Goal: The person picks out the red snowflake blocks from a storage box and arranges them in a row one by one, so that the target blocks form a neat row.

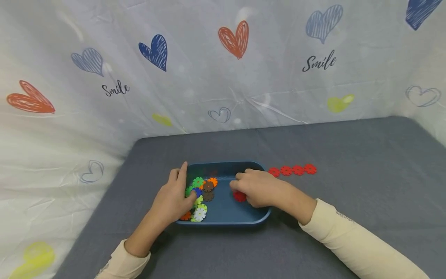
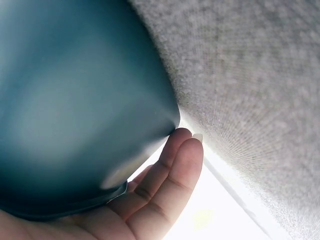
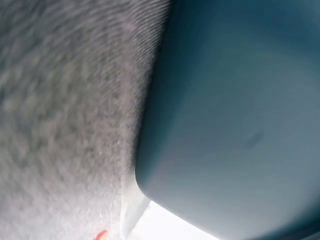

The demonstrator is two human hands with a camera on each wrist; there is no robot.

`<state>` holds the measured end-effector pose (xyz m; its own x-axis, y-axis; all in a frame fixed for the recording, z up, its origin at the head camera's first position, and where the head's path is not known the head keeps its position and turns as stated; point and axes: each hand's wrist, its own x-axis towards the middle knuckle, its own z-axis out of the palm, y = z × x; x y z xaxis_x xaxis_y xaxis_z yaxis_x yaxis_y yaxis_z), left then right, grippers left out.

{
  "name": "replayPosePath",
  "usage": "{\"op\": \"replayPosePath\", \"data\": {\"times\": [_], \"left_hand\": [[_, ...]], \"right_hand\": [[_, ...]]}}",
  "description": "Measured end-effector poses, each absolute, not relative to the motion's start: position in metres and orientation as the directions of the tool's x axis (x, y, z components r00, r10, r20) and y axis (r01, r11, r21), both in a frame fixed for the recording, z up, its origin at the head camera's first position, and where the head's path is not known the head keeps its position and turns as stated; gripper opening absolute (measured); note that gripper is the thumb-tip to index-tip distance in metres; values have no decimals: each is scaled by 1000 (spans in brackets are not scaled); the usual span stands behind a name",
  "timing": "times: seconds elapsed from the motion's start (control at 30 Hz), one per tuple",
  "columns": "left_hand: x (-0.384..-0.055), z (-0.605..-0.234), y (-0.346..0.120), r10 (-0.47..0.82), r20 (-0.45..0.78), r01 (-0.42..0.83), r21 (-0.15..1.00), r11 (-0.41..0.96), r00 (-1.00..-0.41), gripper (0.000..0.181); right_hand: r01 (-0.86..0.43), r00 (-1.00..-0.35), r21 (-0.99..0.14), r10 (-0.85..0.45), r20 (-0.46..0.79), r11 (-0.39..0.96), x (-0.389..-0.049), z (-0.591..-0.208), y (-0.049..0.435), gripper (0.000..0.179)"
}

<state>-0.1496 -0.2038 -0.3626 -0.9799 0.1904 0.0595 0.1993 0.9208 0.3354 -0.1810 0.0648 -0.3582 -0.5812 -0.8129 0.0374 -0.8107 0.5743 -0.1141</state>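
Observation:
A blue tray (image 1: 226,223) stands on the table in the head view. My left hand (image 1: 170,199) grips its left end, thumb inside over the notched plastic discs and fingers along the outside; the left wrist view shows those fingers (image 2: 170,180) against the tray's outer wall. Inside the tray, my right hand (image 1: 259,188) reaches down with bent fingers over red notched discs (image 1: 239,197). Its fingertips are partly hidden, so I cannot tell whether they pinch a disc. The right wrist view holds mostly the tray's outer wall (image 3: 230,130).
Green, orange, brown, blue, yellow-green and white discs (image 1: 200,213) lie piled at the tray's left side. Several red discs form a row (image 1: 298,170) on the grey tablecloth (image 1: 366,166) beyond the tray's right end. A white curtain (image 1: 195,89) printed with hearts hangs behind the table.

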Motion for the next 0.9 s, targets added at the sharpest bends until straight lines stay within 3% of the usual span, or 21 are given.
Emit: {"op": "replayPosePath", "data": {"times": [0.3,0.53,0.63,0.9], "left_hand": [[-149,-364,-203,183,61,193,340,921,-981,88],[-150,-363,-203,185,61,195,336,922,-981,88],[-150,-362,-203,187,62,197,335,921,-980,89],[-150,-363,-203,188,56,196,342,919,-981,88]], "right_hand": [[-842,-534,-209,-827,179,498,-182,-358,69,20],[-757,-653,9,-756,54,654,-170,-353,66,21],[-726,-686,34,-727,31,687,-166,-353,63,17],[-750,-661,-135,-742,111,648,-172,-354,64,26]]}}
